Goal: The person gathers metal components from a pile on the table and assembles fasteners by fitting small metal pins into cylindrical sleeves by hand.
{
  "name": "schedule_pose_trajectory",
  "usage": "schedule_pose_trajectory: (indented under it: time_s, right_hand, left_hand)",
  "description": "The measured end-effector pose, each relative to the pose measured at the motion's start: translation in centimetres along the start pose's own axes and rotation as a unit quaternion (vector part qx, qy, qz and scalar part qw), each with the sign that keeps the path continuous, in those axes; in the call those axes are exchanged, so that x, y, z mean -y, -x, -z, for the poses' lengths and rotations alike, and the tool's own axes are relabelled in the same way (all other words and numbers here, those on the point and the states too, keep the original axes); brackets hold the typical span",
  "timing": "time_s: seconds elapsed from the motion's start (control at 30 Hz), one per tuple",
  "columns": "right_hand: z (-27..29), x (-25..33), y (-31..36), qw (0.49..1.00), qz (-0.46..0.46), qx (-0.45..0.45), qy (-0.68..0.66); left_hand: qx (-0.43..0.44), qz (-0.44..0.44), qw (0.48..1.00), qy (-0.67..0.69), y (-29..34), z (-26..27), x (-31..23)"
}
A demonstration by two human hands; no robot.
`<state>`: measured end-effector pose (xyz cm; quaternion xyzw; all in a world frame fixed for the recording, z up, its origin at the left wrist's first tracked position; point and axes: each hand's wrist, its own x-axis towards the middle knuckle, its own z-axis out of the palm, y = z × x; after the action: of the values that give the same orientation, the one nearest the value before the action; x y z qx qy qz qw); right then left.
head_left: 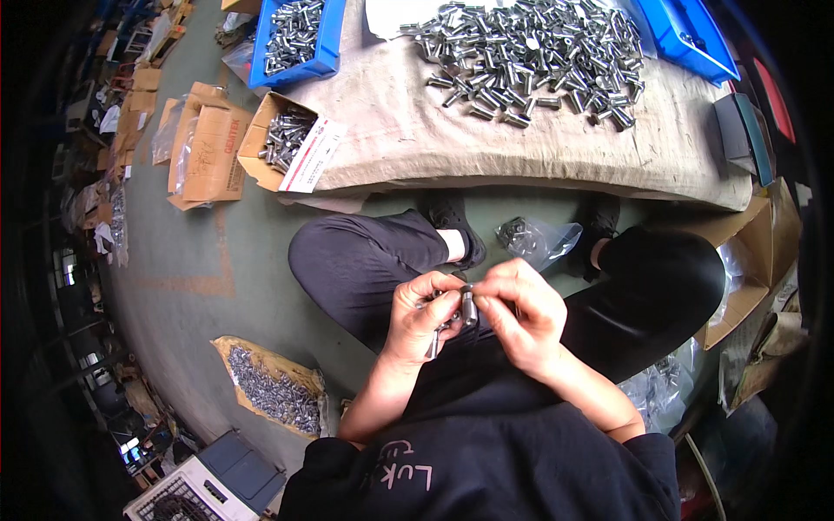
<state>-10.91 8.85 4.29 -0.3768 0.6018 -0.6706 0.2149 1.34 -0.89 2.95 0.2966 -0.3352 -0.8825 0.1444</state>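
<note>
1. Left hand (417, 319) is curled around a few pins (433, 345), whose ends are seen between and below the fingers; the palm itself is hidden.
2. Right hand (526, 318) is pinched, its thumb and fingers brought to the far end of a single pin (470, 312).
3. That pin is held above the lap, between the hands: just right of the left, just left of the right. Its long axis is pointed from the fingertips back toward the body. Neither hand can be called nearer; by which one the weight is borne cannot be told.
4. Beyond the knees, a heap (530, 54) of similar pieces is spread on a cloth (539, 154), well apart from both hands.
5. Print is carried by a white label (314, 156) with a red stripe on the filled box (254, 152), and by the brown carton (211, 154) beside it. Pale lettering is shown on the shirt (512, 460). On the pin, no marking can be made out.
</note>
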Motion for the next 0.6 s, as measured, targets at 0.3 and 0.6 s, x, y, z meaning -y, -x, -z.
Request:
schedule_pose_trajectory:
  time_s: [0.3,0.6]
  right_hand:
    - [-0.4,-1.9,1.1,0.945,-0.236,0.025,-0.225]
    - [-0.4,-1.7,1.3,0.917,-0.299,-0.011,-0.263]
  left_hand:
    - [-0.128,0.043,0.990,-0.048,0.0,-0.8,-0.3]
    - [-0.101,-0.002,0.993,-0.055,0.0,-1.6,-0.6]
